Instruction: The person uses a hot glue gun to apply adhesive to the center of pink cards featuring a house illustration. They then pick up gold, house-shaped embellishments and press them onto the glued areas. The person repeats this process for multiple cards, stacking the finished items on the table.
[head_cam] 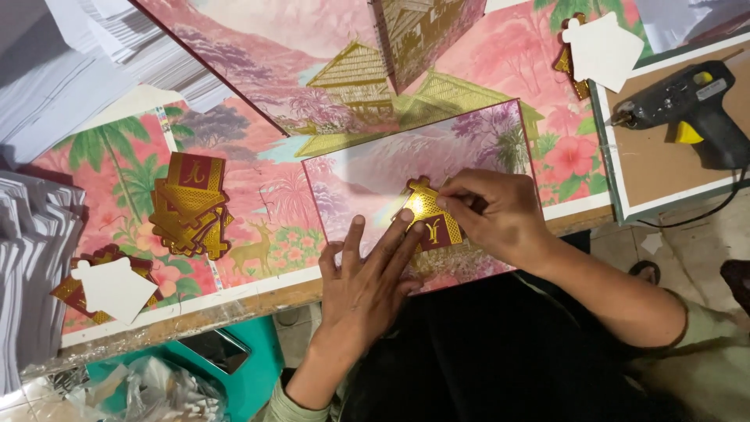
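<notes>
I see the gold house cutout (431,219) lying on the pink card (375,184), so it can be pressed flat. My left hand (367,277) spreads its fingers, steadying the card; my right hand (492,215) pinches the cutout's upper edge. A glue gun (687,105) rests well right of the card.

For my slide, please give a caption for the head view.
Both hands, left hand and right hand, press a gold house-shaped cutout onto a pink card.

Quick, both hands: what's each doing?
Left hand: open, fingers flat on the gold cutout.
Right hand: fingertips pinching the same cutout against the card.
</notes>
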